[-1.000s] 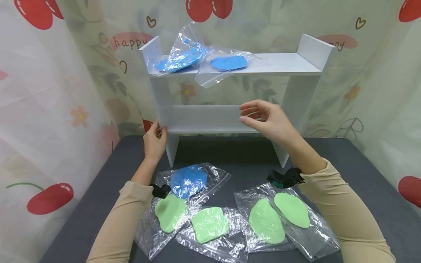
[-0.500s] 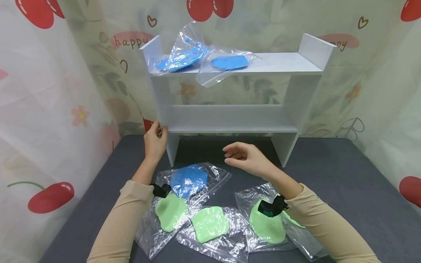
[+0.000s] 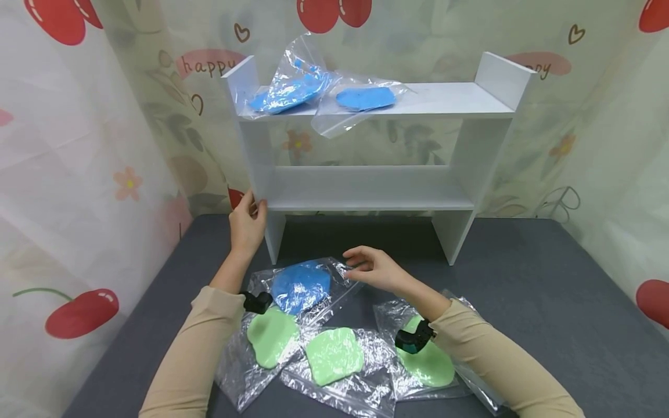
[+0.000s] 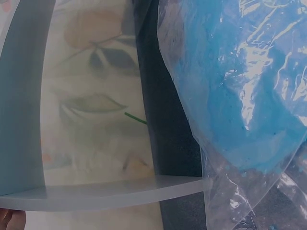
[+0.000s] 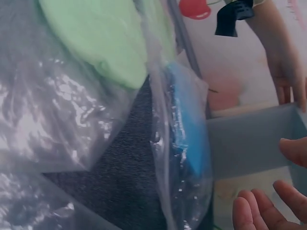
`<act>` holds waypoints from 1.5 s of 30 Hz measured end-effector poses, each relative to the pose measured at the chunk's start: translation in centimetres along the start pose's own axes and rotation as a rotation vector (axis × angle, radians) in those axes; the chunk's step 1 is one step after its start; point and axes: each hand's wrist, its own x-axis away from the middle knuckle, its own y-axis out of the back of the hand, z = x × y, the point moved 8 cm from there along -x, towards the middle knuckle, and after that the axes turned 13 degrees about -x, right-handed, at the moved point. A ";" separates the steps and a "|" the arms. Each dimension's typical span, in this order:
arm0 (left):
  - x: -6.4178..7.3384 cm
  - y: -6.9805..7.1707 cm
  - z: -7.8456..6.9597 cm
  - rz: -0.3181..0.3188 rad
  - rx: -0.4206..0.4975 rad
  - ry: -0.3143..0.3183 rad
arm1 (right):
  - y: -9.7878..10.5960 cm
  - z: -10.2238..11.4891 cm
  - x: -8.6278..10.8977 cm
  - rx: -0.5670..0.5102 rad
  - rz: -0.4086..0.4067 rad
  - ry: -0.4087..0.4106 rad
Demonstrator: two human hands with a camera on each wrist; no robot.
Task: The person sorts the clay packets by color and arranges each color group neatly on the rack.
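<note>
My left hand (image 3: 246,228) holds the left side panel of the white two-tier shelf (image 3: 366,200), thumb in front and fingers behind. A sliver of that hand's fingers (image 4: 14,220) shows in the left wrist view. My right hand (image 3: 377,271) hovers at the right corner of a clear zip bag holding a flat blue clay-like piece (image 3: 300,285). Its fingers are loosely bent and spread, holding nothing; whether they touch the plastic I cannot tell. In the right wrist view, the right fingertips (image 5: 261,208) stand apart from the bagged blue piece (image 5: 189,122).
Bagged green pieces (image 3: 272,337) lie along the front of the dark table (image 3: 522,278), one partly under my right forearm. Two bags with blue pieces (image 3: 366,98) sit on the upper shelf, one overhanging its front edge. A patterned cloth (image 3: 63,191) encloses the table.
My right hand has come down and left from in front of the lower shelf to the blue piece's bag on the table. The left hand stays on the side panel.
</note>
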 end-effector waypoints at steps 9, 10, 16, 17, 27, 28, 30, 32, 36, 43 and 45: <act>0.0 0.0 0.0 0.002 0.004 -0.002 | -1.3 -2.5 -1.3 -0.025 0.013 -0.076; 0.0 0.0 0.0 0.002 0.004 -0.002 | -1.4 -2.7 -1.5 -0.028 0.004 -0.088; 0.0 0.0 0.1 0.000 0.000 0.001 | -1.9 -3.7 -2.2 -0.047 -0.053 -0.143; 0.0 0.0 0.1 0.000 -0.001 0.002 | -2.0 -3.9 -2.3 -0.051 -0.061 -0.153; 0.0 0.0 0.1 -0.003 0.003 -0.001 | -3.3 -5.1 -3.5 -0.065 -0.038 -0.218; 0.0 0.0 0.1 -0.005 0.004 -0.001 | -3.4 -5.2 -3.6 -0.056 -0.030 -0.220; 0.0 0.0 0.1 -0.008 0.003 -0.002 | -3.7 -5.2 -3.9 -0.013 -0.013 -0.219; -0.1 0.0 0.2 -0.010 0.003 -0.002 | -4.1 -5.1 -4.1 0.035 0.005 -0.208; -0.1 0.0 0.2 -0.010 0.004 -0.001 | -4.7 -4.9 -4.3 0.116 0.022 -0.194; 0.0 0.0 0.1 -0.005 0.010 0.002 | -5.3 -4.4 -4.5 0.198 -0.015 -0.177; -0.1 0.0 0.2 -0.004 0.010 0.004 | -5.4 -4.3 -4.6 0.222 -0.025 -0.171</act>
